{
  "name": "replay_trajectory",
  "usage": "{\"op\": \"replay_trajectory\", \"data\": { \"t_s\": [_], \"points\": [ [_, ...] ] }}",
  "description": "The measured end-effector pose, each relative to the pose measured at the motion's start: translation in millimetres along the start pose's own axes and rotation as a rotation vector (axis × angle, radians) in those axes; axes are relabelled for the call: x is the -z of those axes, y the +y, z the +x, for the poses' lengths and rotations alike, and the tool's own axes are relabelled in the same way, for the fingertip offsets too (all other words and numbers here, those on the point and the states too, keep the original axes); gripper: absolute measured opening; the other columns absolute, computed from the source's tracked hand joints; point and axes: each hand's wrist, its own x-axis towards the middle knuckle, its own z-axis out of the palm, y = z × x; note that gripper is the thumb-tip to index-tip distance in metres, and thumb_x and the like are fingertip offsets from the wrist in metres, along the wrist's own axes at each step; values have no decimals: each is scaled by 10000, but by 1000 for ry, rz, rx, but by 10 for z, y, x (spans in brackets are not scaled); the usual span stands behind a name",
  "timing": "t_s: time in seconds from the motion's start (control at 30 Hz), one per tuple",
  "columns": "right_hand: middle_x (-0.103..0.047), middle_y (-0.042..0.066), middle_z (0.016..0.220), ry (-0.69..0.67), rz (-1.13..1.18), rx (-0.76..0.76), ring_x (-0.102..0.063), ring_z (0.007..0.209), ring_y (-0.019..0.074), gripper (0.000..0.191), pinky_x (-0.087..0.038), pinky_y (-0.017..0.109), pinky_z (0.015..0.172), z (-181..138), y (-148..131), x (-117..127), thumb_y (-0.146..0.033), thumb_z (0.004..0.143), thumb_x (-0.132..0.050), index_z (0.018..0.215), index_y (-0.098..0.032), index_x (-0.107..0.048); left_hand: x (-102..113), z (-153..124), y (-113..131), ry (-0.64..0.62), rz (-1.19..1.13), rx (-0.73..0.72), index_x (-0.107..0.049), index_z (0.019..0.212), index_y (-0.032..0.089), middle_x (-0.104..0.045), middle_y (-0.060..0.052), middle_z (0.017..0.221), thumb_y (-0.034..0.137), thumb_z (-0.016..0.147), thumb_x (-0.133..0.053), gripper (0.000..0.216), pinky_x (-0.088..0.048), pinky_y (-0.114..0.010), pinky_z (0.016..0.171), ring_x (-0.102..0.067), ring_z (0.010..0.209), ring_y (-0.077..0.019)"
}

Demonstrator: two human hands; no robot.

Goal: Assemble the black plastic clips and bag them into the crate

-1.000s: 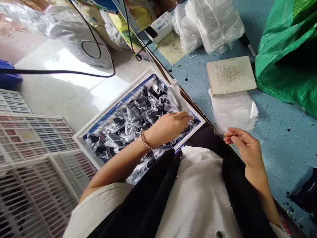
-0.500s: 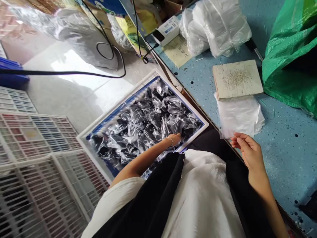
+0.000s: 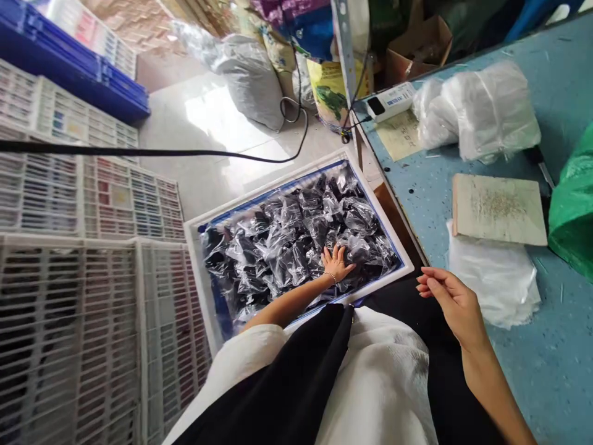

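Observation:
My left hand [image 3: 337, 266] lies with spread fingers on the clear plastic bags of black items [image 3: 287, 213], whose kind I cannot make out. They fill a white-rimmed crate [image 3: 296, 175] with a blue lining. My right hand [image 3: 451, 303] hovers by the table edge, its fingers loosely bent and slightly apart, with nothing visible in them. Closest to it is a stack of flat clear plastic bags [image 3: 493, 278] on the table. A worn, speckled pale block [image 3: 500, 207] rests on the far part of that stack.
White slatted crates [image 3: 139, 247] stand to the left, with a blue crate [image 3: 78, 65] behind. A black cable [image 3: 185, 151] crosses above the floor. The blue table [image 3: 565, 371] bears bundled plastic bags [image 3: 493, 111], a white box [image 3: 391, 102] and a green sack [image 3: 574, 204].
The view has shifted, so the crate and table sit farther right. My left hand has spread its fingers over the bagged items. My right hand has moved away from the plastic bag stack.

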Motion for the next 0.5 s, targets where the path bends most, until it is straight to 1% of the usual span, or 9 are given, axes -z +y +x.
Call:
{"op": "replay_trajectory", "data": {
  "t_s": [0.07,0.13,0.17,0.23,0.3,0.37,0.4,0.47,0.5],
  "points": [
    [-763,67,1030,-103,-167,135,-734,859,196,296,-635,360,818,324,-230,-140,-424,974,-630,1190,-245,-727,168,77,-103,83,-22,-32,-389,1581,249,-273,-112,1693,693,876,-559,850,-14,-610,1282,39,1604,-410],
    [-749,84,1079,-120,-392,354,-723,953,220,285,-603,389,898,713,-425,-275,-390,1000,-578,1203,-243,-714,370,225,-222,176,-35,-1,-350,1605,244,-218,-105,1717,666,931,-480,806,14,-584,1287,71,1611,-369],
    [-739,98,1108,-103,-515,475,-707,1013,238,286,-577,412,950,924,-494,-342,-372,1006,-555,1203,-236,-711,466,323,-272,189,-55,39,-306,1626,231,-161,-112,1734,639,952,-451,801,22,-593,1282,84,1610,-367],
    [-712,132,1162,-46,-742,674,-658,1118,280,299,-515,466,1036,1345,-558,-473,-342,1002,-529,1203,-215,-710,617,536,-326,153,-118,119,-227,1651,193,-81,-153,1745,585,972,-437,812,4,-629,1266,62,1611,-378],
    [-673,168,1224,-4,-910,789,-609,1183,316,319,-468,509,1075,1703,-523,-585,-324,989,-531,1220,-187,-703,706,728,-316,119,-179,146,-241,1648,184,-85,-193,1737,559,967,-480,813,-50,-646,1256,-10,1612,-388],
    [-630,196,1280,29,-1017,857,-571,1220,343,338,-446,538,1081,1949,-422,-654,-323,974,-554,1240,-167,-693,774,862,-292,138,-215,151,-359,1609,218,-159,-200,1723,576,933,-567,792,-132,-637,1246,-102,1600,-403],
    [-610,205,1306,42,-1048,885,-558,1234,354,346,-441,547,1080,2028,-364,-668,-327,968,-568,1248,-163,-690,824,902,-307,158,-229,156,-441,1567,251,-231,-186,1708,589,912,-610,756,-181,-610,1240,-161,1588,-399],
    [-590,204,1341,67,-1074,930,-556,1243,361,343,-441,547,1077,2113,-264,-656,-334,957,-595,1248,-179,-690,1001,928,-459,211,-256,173,-597,1433,306,-435,-148,1616,581,890,-662,611,-277,-529,1217,-312,1529,-363],
    [-594,195,1342,77,-1078,947,-567,1234,358,331,-445,539,1073,2131,-230,-636,-334,951,-609,1238,-196,-695,1136,913,-616,248,-265,198,-646,1366,312,-527,-132,1542,556,905,-655,521,-310,-492,1201,-383,1482,-340]
  ]
}}
